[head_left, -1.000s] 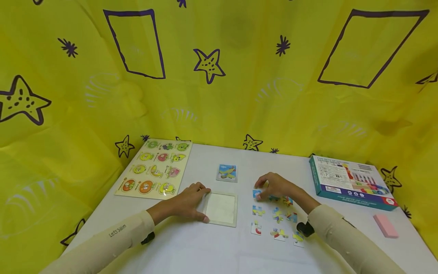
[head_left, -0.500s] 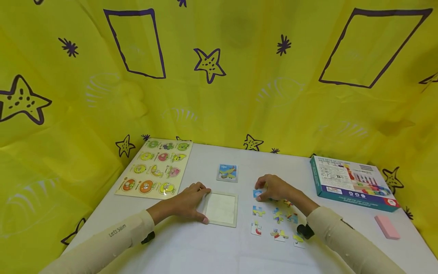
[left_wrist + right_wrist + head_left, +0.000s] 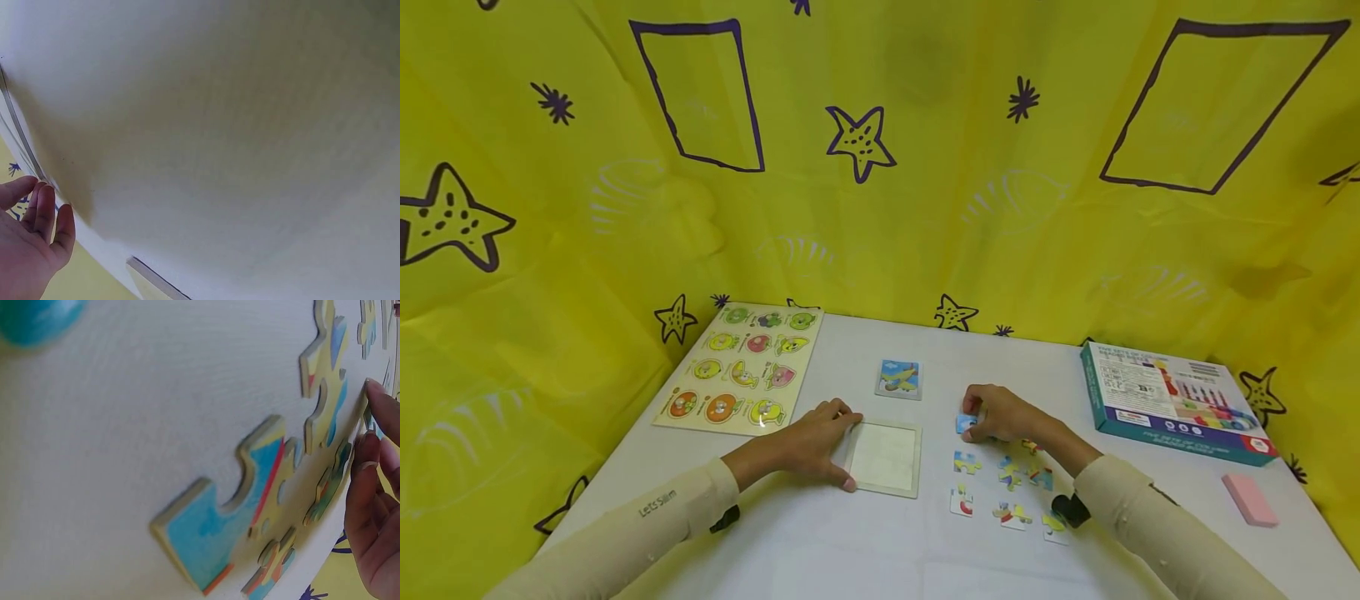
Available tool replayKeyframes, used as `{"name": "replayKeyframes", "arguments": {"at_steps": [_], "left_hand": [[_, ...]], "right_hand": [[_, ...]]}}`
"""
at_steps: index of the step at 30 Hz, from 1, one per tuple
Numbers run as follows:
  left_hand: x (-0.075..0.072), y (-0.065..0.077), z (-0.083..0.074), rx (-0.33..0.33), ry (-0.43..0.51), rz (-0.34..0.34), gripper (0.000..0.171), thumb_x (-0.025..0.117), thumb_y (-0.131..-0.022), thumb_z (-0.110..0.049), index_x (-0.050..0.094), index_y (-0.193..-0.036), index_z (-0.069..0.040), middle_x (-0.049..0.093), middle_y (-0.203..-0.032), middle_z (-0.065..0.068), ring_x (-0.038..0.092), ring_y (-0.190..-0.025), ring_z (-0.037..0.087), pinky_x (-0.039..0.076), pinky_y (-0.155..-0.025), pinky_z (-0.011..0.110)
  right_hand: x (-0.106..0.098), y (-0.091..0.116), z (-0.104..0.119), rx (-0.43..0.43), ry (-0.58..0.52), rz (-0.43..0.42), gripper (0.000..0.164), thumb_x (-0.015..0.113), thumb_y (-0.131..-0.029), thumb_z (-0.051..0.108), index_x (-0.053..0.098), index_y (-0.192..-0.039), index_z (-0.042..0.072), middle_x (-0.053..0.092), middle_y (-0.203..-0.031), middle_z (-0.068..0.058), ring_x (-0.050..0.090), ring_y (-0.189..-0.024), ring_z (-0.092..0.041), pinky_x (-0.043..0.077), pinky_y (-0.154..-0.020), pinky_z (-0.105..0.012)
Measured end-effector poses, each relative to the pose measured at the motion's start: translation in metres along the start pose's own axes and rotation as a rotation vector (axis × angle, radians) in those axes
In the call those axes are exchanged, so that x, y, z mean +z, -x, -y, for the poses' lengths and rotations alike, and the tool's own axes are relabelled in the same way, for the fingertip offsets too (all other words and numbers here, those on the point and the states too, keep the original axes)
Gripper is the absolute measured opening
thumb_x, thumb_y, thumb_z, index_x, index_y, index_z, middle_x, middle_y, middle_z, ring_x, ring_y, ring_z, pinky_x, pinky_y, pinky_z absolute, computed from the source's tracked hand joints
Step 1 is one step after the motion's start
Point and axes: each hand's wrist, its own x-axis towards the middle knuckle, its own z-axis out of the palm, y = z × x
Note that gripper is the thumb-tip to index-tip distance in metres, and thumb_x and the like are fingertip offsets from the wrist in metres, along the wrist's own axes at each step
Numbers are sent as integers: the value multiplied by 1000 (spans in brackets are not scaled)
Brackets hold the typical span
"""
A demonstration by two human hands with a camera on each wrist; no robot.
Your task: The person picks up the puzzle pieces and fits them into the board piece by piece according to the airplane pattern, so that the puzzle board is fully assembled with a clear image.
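Observation:
In the head view my left hand (image 3: 816,442) holds the left side of a square puzzle tray (image 3: 917,467), with thumb and forefinger at its two left corners. The tray's pale floor is bare. To its right, my right hand (image 3: 1003,414) pinches a blue jigsaw piece (image 3: 967,424) between thumb and fingertips, low over the table. Loose jigsaw pieces (image 3: 1009,473) lie in rows by that hand, some partly hidden beneath it. The right wrist view shows a large blue piece (image 3: 206,519) in front, with the fingers at the right edge. In the left wrist view the left hand (image 3: 31,244) touches the tray's edge.
Behind the tray lies a small framed airplane picture (image 3: 898,379). A fruit puzzle board (image 3: 745,331) is at the left. At the right are a flat toy box (image 3: 1176,404) and a pink block (image 3: 1250,500). A yellow patterned curtain (image 3: 917,225) hangs behind the table.
The right hand has dipped slightly, and the blue jigsaw piece has shifted a touch to the right with it. The left hand and the tray stay put.

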Motion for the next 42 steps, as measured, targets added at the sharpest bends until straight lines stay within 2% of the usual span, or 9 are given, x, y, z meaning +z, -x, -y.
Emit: {"name": "replayKeyframes", "arguments": {"at_steps": [5, 10, 17, 21, 25, 29, 32, 37, 42], "left_hand": [[1, 1, 1, -3, 1, 10, 104, 86, -70, -58, 46, -148, -3, 49, -136, 9, 46, -122, 23, 47, -100, 41], [1, 3, 3, -2, 4, 25, 104, 87, -70, -56, 45, -149, -2, 48, -137, 10, 46, -123, 24, 47, -102, 42], [0, 5, 5, 2, -9, 29, 105, 86, -71, -58, 43, -150, -3, 45, -141, 11, 44, -127, 26, 46, -105, 44], [-2, 6, 4, 1, -41, 41, 106, 83, -72, -60, 41, -151, -3, 40, -151, 14, 40, -137, 33, 40, -112, 51], [-3, 8, 3, -12, -58, 85, 107, 79, -76, -61, 34, -155, -5, 28, -163, 18, 25, -151, 41, 28, -119, 58], [-3, 7, 4, -25, -47, 125, 107, 76, -80, -61, 29, -158, -6, 19, -167, 18, 13, -154, 44, 21, -121, 60], [-2, 6, 5, -30, -51, 137, 107, 75, -81, -62, 27, -159, -7, 16, -167, 18, 12, -154, 43, 21, -122, 59], [-1, 3, 5, -30, -79, 141, 107, 74, -81, -63, 27, -159, -6, 17, -167, 18, 13, -154, 43, 22, -122, 57], [-1, 2, 4, -42, -82, 148, 107, 74, -81, -64, 27, -159, -8, 17, -167, 17, 13, -154, 42, 22, -123, 56]], "right_hand": [[2, 1, -2, -115, -50, 13, 26, 80, -86, 13, 59, -100, 10, 59, -93, -5, 54, -81, -18, 46, -70, -28], [3, 4, -2, -233, -73, 26, 17, 74, -91, 12, 62, -103, 10, 58, -89, -3, 52, -80, -16, 44, -67, -25], [3, 7, 6, -299, -145, 40, 14, 71, -94, 14, 63, -102, 6, 60, -83, -2, 55, -65, -12, 47, -58, -23], [5, 9, 14, -341, -200, 37, 11, 69, -95, 16, 65, -97, 5, 62, -81, -5, 56, -60, -17, 47, -53, -23], [9, 12, 22, -365, -271, 63, 12, 65, -98, 15, 68, -98, 3, 63, -84, -16, 57, -59, -21, 44, -48, -24], [13, 14, 30, -347, -327, 87, 15, 63, -100, 15, 70, -101, 2, 64, -92, -23, 60, -63, -21, 45, -49, -25], [15, 14, 35, -331, -354, 99, 16, 65, -98, 16, 72, -102, 2, 65, -92, -24, 59, -62, -20, 44, -49, -24], [24, 10, 41, -329, -400, 106, 24, 70, -94, 13, 68, -114, -1, 65, -82, -27, 55, -57, -21, 45, -52, -26], [33, 4, 49, -354, -394, 74, 27, 70, -93, 12, 67, -118, -1, 67, -78, -24, 55, -57, -24, 46, -53, -27]]}}
